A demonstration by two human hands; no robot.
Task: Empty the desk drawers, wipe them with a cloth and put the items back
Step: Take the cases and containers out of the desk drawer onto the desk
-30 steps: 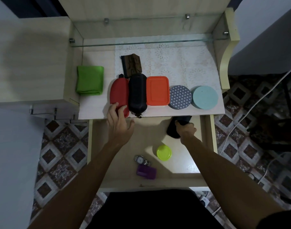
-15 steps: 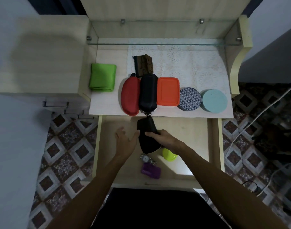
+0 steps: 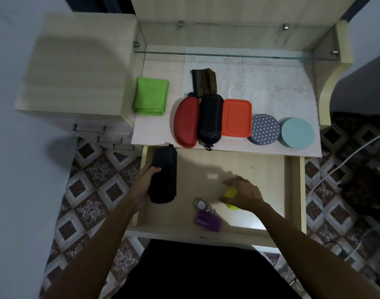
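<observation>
The desk drawer is pulled out below the desktop. My left hand grips a black zip case over the drawer's left side. My right hand hovers over a small yellow-green lid, fingers spread and curved around it; I cannot tell if it is grasped. A wristwatch and a purple item lie in the drawer near its front. On the desktop lie a folded green cloth, a red case, a second black case, an orange box, a patterned round tin and a pale blue round tin.
A brown pouch lies behind the cases on a lace mat. A glass shelf spans the desk above. A side cabinet with drawers stands at left. Cables run over the patterned floor at right.
The black zip case passed from my right hand to my left and moved to the drawer's left side. My right hand went down over the yellow-green lid.
</observation>
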